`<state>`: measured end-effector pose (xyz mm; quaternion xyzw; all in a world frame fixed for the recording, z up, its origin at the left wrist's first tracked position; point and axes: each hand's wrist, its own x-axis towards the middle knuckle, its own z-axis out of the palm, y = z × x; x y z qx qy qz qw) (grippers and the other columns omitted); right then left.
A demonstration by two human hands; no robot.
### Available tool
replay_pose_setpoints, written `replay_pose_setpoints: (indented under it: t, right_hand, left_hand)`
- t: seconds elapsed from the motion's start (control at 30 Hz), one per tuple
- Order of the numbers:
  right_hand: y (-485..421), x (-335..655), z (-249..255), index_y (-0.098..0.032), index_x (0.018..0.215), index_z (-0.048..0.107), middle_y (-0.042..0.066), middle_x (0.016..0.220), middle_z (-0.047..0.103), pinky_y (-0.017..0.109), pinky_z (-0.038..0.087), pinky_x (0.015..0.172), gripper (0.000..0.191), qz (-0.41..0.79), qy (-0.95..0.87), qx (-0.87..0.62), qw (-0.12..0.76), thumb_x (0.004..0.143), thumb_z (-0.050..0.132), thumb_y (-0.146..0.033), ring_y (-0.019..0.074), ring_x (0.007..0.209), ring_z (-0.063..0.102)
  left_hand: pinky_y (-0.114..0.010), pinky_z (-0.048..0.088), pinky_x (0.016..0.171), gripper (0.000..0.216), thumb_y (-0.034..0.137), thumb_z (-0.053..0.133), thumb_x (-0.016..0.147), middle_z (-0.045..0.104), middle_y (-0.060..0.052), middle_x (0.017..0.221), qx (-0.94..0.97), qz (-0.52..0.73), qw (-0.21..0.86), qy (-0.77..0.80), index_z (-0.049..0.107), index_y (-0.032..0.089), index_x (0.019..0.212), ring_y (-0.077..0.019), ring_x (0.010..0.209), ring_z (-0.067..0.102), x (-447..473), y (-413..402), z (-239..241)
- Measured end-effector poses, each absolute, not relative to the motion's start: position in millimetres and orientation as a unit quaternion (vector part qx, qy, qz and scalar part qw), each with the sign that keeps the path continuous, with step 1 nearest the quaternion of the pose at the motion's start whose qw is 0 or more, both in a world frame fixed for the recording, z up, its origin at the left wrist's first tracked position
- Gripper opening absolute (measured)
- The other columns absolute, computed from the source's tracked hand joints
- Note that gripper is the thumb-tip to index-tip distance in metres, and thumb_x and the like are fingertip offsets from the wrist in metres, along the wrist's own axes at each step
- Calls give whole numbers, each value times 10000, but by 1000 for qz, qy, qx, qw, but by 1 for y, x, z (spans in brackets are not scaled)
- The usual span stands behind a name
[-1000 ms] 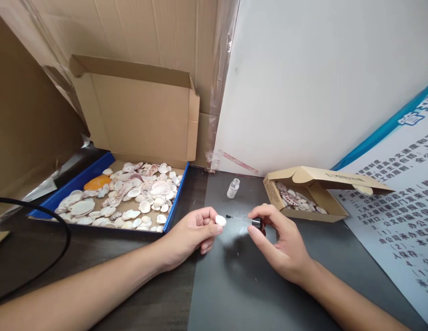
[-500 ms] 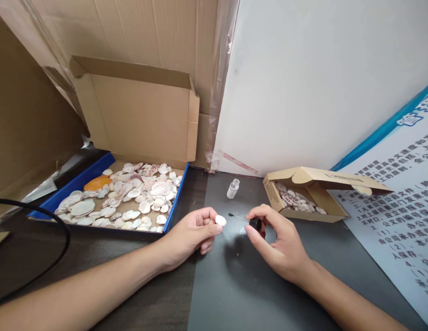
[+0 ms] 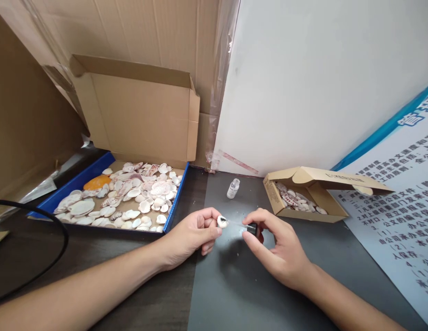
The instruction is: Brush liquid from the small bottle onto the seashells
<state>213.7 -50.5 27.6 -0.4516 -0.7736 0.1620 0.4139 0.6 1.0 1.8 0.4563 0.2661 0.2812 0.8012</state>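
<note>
Between its thumb and fingers, my left hand (image 3: 196,233) pinches a small white seashell (image 3: 221,225) above the edge of the grey mat. My right hand (image 3: 274,246) grips a black brush cap (image 3: 251,229) by its sides. From the cap a thin clear stem points left, and its dark brush tip lies against the shell. Behind the hands, a small clear glass bottle (image 3: 233,188) with a label stands uncapped on the mat (image 3: 228,294).
A blue-edged cardboard box (image 3: 181,188) with its lid up holds many seashells on the left. On the right, a smaller brown box (image 3: 312,214) also contains shells. A black cable (image 3: 66,239) loops at far left. A printed sheet (image 3: 400,216) lies at far right.
My right hand has moved slightly left, bringing the brush tip from beside the shell onto it. The shell has turned in my left fingers. The bottle has not moved.
</note>
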Motion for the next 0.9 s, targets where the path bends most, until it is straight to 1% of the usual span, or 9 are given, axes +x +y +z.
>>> replay_pose_setpoints:
  t: [0.1,0.23,0.33,0.4,0.5,0.57,0.67,0.8,0.9]
  right_hand:
    - [-51,213,28,-231,981,585,-23,771,570,230,470,559,87,152,-759,-469,426,907,594,-186,108,570,520]
    - [-52,212,31,-235,1002,588,-14,786,599,239,489,582,86,178,-772,-444,420,921,578,-206,125,610,555]
    - [-54,212,32,-235,994,599,-18,770,584,238,475,567,90,158,-766,-458,421,912,595,-197,121,588,530]
    - [-54,212,33,-237,1001,602,-13,780,585,237,479,579,94,154,-758,-466,431,917,588,-197,124,608,539]
    - [-55,212,33,-244,1020,601,-6,813,622,233,496,600,99,184,-766,-445,426,932,571,-210,130,649,575]
    - [-54,212,32,-243,1012,602,-10,809,635,224,493,583,89,190,-768,-445,420,931,583,-213,122,623,568]
    - [-53,212,30,-237,1000,606,-15,781,629,221,480,559,78,164,-750,-474,431,927,598,-213,113,581,537]
    - [-52,211,30,-229,1001,611,3,784,640,240,493,572,74,181,-752,-466,430,935,579,-225,132,609,563]
    - [-53,211,30,-225,993,620,5,782,636,243,490,566,73,184,-754,-470,420,925,592,-228,129,591,554]
  left_hand:
    - [-184,303,455,304,351,780,796,423,110,556,460,280,797,275,544,178,879,-28,429,338,1,1,2]
    - [-185,293,455,342,366,796,774,416,117,524,458,278,796,281,511,188,837,-35,423,349,2,0,5]
    - [-185,287,452,345,370,799,770,422,116,512,462,275,795,281,509,189,820,-38,421,355,1,0,6]
    - [-185,288,451,343,365,800,768,423,115,516,462,275,795,280,510,188,813,-38,421,358,1,0,6]
    - [-184,287,450,354,362,808,759,413,120,516,461,274,795,282,502,191,807,-38,420,360,1,0,5]
    - [-182,289,450,353,364,804,765,413,121,515,464,272,796,279,498,193,805,-38,420,363,1,0,5]
    - [-182,296,457,335,364,792,779,425,118,518,471,269,794,273,507,192,817,-39,426,370,0,1,4]
    - [-186,283,458,348,375,790,779,427,117,521,472,269,793,276,494,196,814,-43,430,369,0,1,4]
    - [-187,280,460,351,384,787,782,437,112,535,475,265,793,276,492,196,819,-43,436,376,0,1,5]
